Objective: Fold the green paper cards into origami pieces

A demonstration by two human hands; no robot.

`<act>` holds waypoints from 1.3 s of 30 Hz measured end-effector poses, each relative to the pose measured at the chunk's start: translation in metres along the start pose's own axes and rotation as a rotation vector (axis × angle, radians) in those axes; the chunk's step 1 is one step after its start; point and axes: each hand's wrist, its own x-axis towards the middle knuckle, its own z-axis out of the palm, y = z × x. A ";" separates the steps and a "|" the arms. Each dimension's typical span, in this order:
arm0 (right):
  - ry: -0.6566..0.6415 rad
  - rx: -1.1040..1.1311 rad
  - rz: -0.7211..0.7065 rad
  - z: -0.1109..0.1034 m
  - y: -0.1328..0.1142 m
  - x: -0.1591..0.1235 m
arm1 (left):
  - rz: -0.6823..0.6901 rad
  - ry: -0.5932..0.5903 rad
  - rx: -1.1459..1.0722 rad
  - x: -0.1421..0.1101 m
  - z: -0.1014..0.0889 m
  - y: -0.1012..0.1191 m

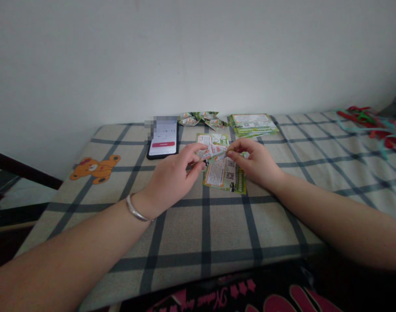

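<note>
Between my two hands is a small folded paper (216, 151), printed in white, orange and green. My left hand (181, 167) pinches its left side with thumb and fingers; a silver bangle is on that wrist. At the paper's right tip, my right hand (254, 160) closes thumb and forefinger on it. Beneath the hands lies a printed flyer (220, 177) with green edges and square codes. Just behind the folded paper, another flyer (214, 138) rests flat on the cloth, partly covered.
A phone (163, 145) with a lit screen lies left of the flyers. Several folded paper pieces (204, 120) sit by the wall, beside a stack of flyers (254, 123). Red and green strips (376, 128) lie at right. A bear picture (96, 169) marks the checked tablecloth (181, 242).
</note>
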 end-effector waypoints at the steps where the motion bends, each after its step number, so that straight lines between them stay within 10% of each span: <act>1: -0.004 0.004 0.008 0.000 0.000 0.000 | -0.001 0.002 -0.010 0.000 0.000 0.000; 17: 0.123 -0.056 -0.091 0.005 0.005 0.000 | 0.031 0.038 -0.071 0.000 0.004 -0.003; 26: -0.092 -0.251 -0.336 0.003 -0.015 -0.005 | 0.011 -0.007 -0.093 0.002 0.001 0.001; 39: -0.144 -0.260 -0.334 0.005 -0.018 -0.008 | 0.152 -0.070 -0.123 0.002 -0.005 0.006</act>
